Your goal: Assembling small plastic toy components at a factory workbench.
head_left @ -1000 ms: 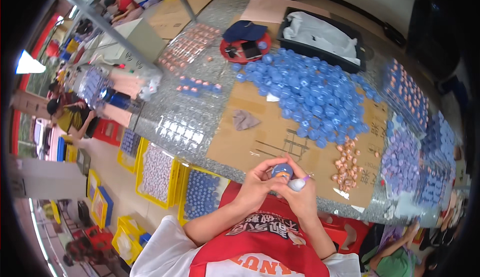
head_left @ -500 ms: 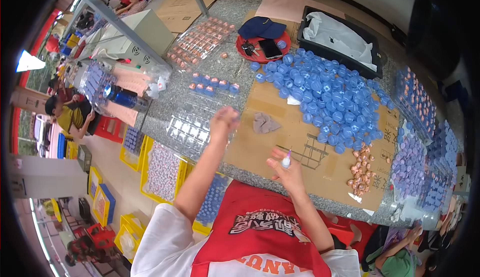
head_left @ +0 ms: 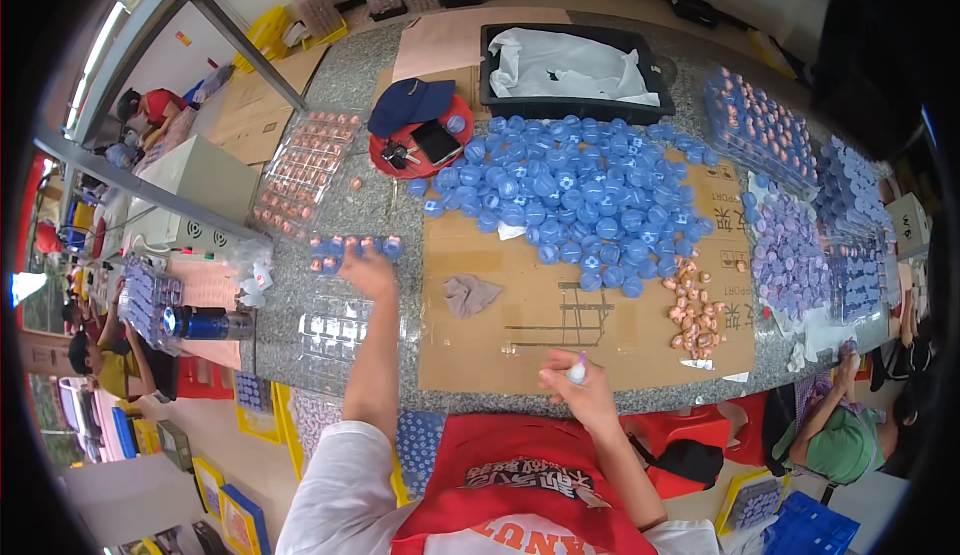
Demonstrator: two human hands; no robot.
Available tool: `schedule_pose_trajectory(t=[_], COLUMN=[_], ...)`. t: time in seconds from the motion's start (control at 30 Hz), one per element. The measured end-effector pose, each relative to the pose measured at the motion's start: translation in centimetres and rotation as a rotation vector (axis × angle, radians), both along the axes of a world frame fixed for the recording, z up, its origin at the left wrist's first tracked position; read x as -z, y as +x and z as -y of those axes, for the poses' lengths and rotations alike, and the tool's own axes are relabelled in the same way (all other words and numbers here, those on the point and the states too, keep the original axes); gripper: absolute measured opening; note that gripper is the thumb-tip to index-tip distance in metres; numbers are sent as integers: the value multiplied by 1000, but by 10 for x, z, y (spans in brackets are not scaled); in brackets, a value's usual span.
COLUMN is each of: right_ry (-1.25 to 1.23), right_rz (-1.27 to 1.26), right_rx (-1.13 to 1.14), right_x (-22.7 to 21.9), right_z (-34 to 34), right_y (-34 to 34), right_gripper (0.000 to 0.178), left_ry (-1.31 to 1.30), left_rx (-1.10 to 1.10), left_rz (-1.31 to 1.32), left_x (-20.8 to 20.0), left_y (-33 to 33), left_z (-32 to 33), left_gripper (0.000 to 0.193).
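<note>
Blue, peach-topped pieces (head_left: 328, 259) are lined up at nine o'clock, one apparently being set by the left hand (head_left: 369, 273), its grip unclear; gentle release seems needed. At five, a white bottle (head_left: 577, 371) is gripped by the right hand (head_left: 586, 391).

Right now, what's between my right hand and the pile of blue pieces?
In the head view, brown cardboard with a black line drawing lies between your right hand, which holds a small white bottle, and the pile of blue pieces.

Your left hand (head_left: 368, 275) reaches far, its arm (head_left: 372, 365) nearly straight. Your right hand (head_left: 590, 393) curls nearer you, forearm (head_left: 630, 473) slanting left.
</note>
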State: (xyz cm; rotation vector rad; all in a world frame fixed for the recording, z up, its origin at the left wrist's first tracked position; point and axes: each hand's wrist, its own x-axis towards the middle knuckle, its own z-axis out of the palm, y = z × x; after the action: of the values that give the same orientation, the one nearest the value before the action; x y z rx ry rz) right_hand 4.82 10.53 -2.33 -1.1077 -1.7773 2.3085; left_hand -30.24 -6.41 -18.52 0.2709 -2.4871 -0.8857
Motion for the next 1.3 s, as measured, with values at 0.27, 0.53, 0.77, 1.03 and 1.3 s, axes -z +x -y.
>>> schedule_pose_trajectory(t=[0.27,0.53,0.77,1.03,1.3], right_ry=[194,339,382,332,95], right_rz=[-29,-28,-36,-51,-199], right_rx=[108,45,-129,-86,103], right_x=[-8,-16,-26,-38,-58], right_z=[-29,-62,-72,-60,-47], right_y=[40,60,47,72,58], right_gripper=[28,27,30,35,35], left_ry=[-194,-43,8,-136,1749], left_rx=[520,450,371,544,490], left_rz=[277,450,305,455,731], left_x=[-10,2,-10,-7,-87], left_y=[-11,46,72,59,123], left_z=[-113,-71,-103,-108,-81], left_gripper=[36,40,46,41,43])
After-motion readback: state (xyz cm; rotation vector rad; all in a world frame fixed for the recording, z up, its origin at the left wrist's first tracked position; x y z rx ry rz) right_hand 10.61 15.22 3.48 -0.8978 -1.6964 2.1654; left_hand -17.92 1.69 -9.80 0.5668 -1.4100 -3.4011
